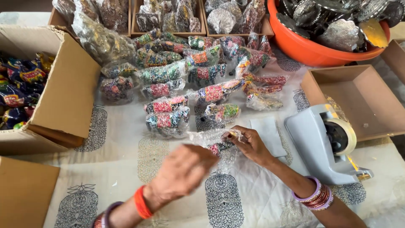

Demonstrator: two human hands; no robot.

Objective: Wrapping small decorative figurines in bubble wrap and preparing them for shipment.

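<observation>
My right hand (249,143) pinches a bubble-wrapped painted figure (217,145); my blurred left hand (183,169) hovers just below it, grip unclear. I judge the loose wrap could slip free.

Clear wrapped bundles (192,86) of bright figurines lie in rows mid-desk. Open cardboard box (63,90) at left holds blue ones; shallow brown box (358,99) at right. Three far trays (168,17) hold more clear packets. One half-wrapped packet (215,141) lies near centre
</observation>
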